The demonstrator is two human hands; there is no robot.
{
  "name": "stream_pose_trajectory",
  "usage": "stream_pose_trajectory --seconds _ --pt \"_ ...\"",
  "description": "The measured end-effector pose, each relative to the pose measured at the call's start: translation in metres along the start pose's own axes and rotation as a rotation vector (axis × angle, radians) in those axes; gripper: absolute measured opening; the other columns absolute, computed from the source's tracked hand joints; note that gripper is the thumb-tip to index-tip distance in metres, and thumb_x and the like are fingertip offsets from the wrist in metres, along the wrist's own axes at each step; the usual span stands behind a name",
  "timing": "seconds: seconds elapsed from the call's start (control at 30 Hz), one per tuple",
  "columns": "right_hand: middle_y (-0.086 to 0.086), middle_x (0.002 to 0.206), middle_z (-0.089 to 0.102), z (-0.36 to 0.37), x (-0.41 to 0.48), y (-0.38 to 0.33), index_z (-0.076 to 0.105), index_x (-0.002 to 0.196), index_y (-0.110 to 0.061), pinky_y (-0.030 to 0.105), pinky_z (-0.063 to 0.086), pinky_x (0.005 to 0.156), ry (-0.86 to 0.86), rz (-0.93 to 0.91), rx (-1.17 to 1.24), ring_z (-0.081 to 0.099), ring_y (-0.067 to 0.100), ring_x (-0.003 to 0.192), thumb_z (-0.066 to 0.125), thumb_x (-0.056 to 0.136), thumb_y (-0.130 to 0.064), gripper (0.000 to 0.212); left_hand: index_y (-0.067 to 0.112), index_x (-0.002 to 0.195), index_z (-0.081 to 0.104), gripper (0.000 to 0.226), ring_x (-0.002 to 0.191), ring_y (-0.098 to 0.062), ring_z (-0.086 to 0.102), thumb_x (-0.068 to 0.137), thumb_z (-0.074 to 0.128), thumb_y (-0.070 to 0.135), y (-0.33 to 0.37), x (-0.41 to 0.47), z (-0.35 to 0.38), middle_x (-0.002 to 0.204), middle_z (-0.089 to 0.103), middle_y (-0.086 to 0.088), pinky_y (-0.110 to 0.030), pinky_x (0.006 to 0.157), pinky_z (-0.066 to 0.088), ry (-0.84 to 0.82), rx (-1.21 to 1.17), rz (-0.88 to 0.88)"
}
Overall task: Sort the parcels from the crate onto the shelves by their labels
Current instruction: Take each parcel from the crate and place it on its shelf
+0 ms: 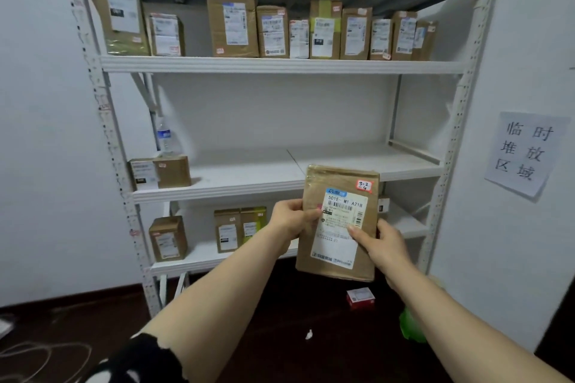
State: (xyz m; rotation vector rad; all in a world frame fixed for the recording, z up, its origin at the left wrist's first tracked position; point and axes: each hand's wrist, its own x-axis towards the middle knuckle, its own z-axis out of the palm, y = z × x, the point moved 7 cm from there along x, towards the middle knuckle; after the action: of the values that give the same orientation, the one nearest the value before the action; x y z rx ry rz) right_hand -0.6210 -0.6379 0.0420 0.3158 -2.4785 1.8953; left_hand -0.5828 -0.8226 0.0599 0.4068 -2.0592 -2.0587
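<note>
I hold a flat brown parcel (339, 261) upright in front of the white shelf unit (280, 65). It bears a white shipping label and a red-edged sticker (363, 186) handwritten "3-2-4". My left hand (291, 221) grips its left edge, thumb on the front. My right hand (384, 242) holds its right side, thumb on the label. The parcel hangs in front of the middle shelf's edge (217, 191) and the shelf below (224, 261). No crate is in view.
The upper shelf carries a row of several brown parcels (231, 20). The middle shelf has one box (172, 171) and a water bottle (165, 137) at its left. Several boxes (168, 238) stand on the lower shelf. A red box (361, 297) lies on the dark floor. A paper sign (525, 152) hangs on the right wall.
</note>
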Motion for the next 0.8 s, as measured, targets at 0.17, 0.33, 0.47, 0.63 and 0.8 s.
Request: stream_pose_trajectory --seconds 0.17,0.33,0.47,0.63,0.8 --pt "0.004 0.113 0.065 0.055 0.038 -0.004 0.058 0.119 -0.014 0.037 0.053 0.083 -0.100 -0.004 -0.006 0.062 0.018 0.099 0.073 0.082 -0.023 0.041 0.008 0.096 0.070 0.015 0.077 -0.021 0.071 0.082 0.072 0.012 -0.007 0.040 -0.049 0.087 0.074 -0.006 -0.034 0.069 0.059 0.055 -0.042 0.024" --pt "0.004 0.109 0.064 0.138 0.091 -0.005 0.054 0.119 -0.009 0.040 0.052 0.088 -0.153 0.025 -0.038 0.062 0.021 0.098 0.082 0.069 -0.006 0.057 0.006 0.101 0.070 0.019 0.079 -0.020 0.068 0.083 0.071 0.011 -0.014 0.101 -0.121 0.096 0.073 -0.010 -0.030 0.067 0.056 0.133 -0.037 0.032" --pt "0.007 0.106 0.068 0.212 0.137 -0.014 0.060 0.110 -0.008 0.032 0.051 0.082 -0.180 0.010 0.016 0.064 0.020 0.089 0.080 0.070 -0.002 0.046 0.008 0.098 0.070 0.016 0.093 -0.025 0.068 0.084 0.067 0.003 -0.015 0.151 -0.186 0.100 0.072 -0.010 -0.041 0.087 0.055 0.193 -0.016 0.013" --pt "0.004 0.110 0.067 0.286 0.186 -0.028 0.055 0.126 -0.010 0.034 0.051 0.087 -0.207 -0.033 0.118 0.062 0.018 0.097 0.076 0.073 0.001 0.058 0.004 0.110 0.067 0.028 0.092 -0.023 0.068 0.082 0.068 0.000 -0.006 0.198 -0.252 0.104 0.071 -0.010 -0.032 0.079 0.055 0.243 -0.017 0.049" --pt "-0.009 0.102 0.064 0.345 0.230 -0.038 0.050 0.127 -0.018 0.036 0.054 0.085 -0.316 -0.035 0.127 0.061 0.009 0.094 0.079 0.067 0.004 0.070 0.006 0.112 0.067 0.032 0.091 -0.016 0.066 0.081 0.069 0.000 0.005 0.243 -0.301 0.105 0.071 -0.006 -0.023 0.079 0.052 0.313 0.020 0.114"
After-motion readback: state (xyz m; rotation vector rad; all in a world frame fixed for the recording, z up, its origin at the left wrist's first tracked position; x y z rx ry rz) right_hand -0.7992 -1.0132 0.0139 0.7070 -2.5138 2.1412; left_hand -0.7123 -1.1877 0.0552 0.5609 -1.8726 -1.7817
